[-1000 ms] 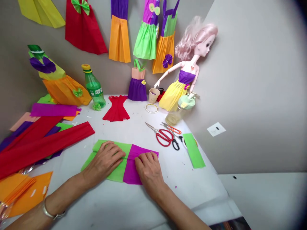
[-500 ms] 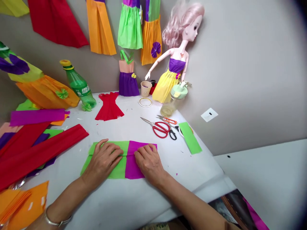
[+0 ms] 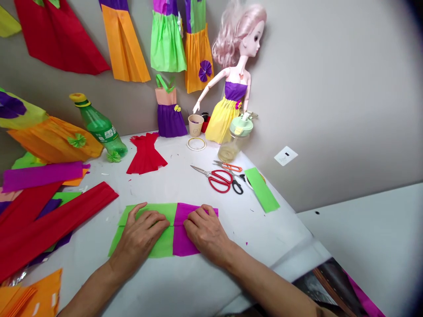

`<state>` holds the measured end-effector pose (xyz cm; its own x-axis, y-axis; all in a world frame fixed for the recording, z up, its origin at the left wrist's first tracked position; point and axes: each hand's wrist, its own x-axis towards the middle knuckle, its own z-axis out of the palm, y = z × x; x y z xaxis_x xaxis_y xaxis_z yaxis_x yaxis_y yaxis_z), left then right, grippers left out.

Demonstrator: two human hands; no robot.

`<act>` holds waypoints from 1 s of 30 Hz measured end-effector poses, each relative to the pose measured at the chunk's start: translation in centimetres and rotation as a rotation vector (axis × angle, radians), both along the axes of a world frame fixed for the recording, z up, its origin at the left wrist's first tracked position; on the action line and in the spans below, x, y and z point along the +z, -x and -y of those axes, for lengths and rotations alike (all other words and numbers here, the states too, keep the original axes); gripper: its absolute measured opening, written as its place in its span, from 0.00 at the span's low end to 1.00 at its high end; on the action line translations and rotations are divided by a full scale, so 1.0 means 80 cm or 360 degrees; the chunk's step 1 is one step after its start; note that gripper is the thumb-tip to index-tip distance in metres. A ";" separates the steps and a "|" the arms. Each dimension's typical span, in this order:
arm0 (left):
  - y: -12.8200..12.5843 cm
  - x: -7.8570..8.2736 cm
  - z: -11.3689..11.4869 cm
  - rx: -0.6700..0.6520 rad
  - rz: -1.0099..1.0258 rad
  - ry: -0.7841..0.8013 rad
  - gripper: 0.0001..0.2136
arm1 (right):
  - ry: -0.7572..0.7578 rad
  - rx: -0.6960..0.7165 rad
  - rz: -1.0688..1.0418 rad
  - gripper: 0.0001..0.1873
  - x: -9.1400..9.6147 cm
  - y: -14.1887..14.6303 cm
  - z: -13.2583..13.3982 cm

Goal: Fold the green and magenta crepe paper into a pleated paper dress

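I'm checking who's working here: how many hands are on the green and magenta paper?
2: the left hand on the green part, the right hand on the magenta part.

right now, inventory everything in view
table: 1, white, below
paper piece: 1, green and magenta, front centre
scissors: 2, red and black handles, right
slim tool: 1, orange handle, by scissors
paper strip: 1, green, right edge
paper cup: 1, tan, back
ring: 1, white, before cup
doll: 1, pink hair, back
tumbler: 1, mint lid, by doll
plastic bottle: 1, green, left
paper garments: 8 besides doll's, mixed, wall and table
loose papers: many, mixed, left
wall plate: 1, white, right
left hand: 1, bare, on green
right hand: 1, bare, on magenta
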<state>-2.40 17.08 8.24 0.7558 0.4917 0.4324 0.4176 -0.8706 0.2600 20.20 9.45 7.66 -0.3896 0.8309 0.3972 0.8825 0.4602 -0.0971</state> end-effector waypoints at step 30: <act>0.021 -0.082 0.041 0.0010 -0.0128 -0.0357 0.31 | 0.0055 -0.0152 0.0072 0.53 -0.012 0.071 0.055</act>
